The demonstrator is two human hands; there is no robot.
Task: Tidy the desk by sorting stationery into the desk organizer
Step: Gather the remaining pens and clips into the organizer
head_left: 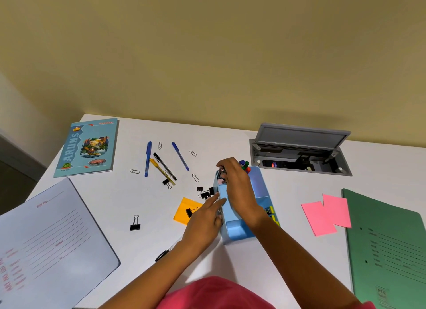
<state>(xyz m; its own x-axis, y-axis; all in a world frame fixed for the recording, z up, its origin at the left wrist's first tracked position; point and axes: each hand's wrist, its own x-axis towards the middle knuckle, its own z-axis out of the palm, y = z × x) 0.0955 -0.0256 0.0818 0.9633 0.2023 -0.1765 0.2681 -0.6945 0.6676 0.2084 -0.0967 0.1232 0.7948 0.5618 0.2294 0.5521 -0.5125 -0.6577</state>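
A light blue desk organizer (237,231) stands mid-desk with markers (244,164) upright at its far end. My right hand (237,182) reaches over its far-left compartment, fingers pinched on a small dark item that looks like a binder clip. My left hand (206,218) rests against the organizer's left wall, fingers apart, holding nothing that I can see. Loose binder clips (205,193) lie just left of the organizer, one (135,223) farther left. Several pens (161,162) and paper clips (195,177) are scattered beyond. An orange sticky pad (184,210) lies by my left hand.
A blue notebook (88,147) lies at the far left, a grey-blue file (53,242) at the near left. Pink notes (327,214) and a green file (389,248) are at the right. An open cable hatch (299,156) sits behind the organizer. A black pen (162,255) pokes out under my left forearm.
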